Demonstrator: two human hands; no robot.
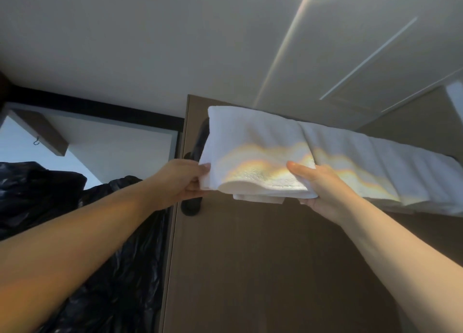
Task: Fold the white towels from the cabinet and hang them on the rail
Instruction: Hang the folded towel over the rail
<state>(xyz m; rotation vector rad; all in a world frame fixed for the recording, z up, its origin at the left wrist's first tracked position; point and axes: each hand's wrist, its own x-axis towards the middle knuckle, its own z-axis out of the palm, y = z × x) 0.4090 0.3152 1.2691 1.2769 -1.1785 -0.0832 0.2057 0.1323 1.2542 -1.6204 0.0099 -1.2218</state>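
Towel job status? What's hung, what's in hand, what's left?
Done: one white towel already draped on the right. In hand: the left hand and right hand hold a folded towel by its lower corners, over the black rail. Left: release it; cabinet not visible.

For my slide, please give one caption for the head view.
Both hands drape a folded white towel beside another.

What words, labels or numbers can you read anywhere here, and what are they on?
None: no readable text in this view.
The folded white towel, held by the left hand and right hand, shows no tag or print.
The hung towels, brown panel and black bags are unmarked.
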